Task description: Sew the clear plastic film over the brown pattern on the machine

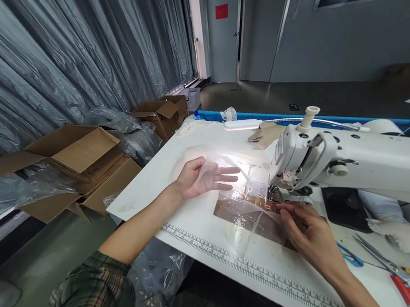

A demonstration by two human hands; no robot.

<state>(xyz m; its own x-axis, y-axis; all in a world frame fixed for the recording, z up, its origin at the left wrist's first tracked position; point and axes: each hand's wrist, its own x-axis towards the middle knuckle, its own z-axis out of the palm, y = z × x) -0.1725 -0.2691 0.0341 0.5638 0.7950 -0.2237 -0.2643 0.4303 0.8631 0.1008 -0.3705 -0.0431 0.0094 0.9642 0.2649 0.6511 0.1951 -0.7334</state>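
A white sewing machine (pixel 345 160) stands on a white table (pixel 187 222). Under its needle lies a clear plastic piece with a brown strip (pixel 248 211) and small red marks. My left hand (pixel 205 178) is raised beside the clear plastic, palm up, fingers stretched out toward the needle, and seems to lie under a fold of it. My right hand (pixel 309 229) rests flat on the brown part just in front of the presser foot, its fingers together and pressing down.
A ruler scale (pixel 257 272) runs along the table's front edge. Blue-handled snips (pixel 349 256) and red and yellow scissors (pixel 406 283) lie at the right. Open cardboard boxes (pixel 85 162) and plastic sheeting fill the floor at the left. A lamp bar (pixel 242 124) lights the work.
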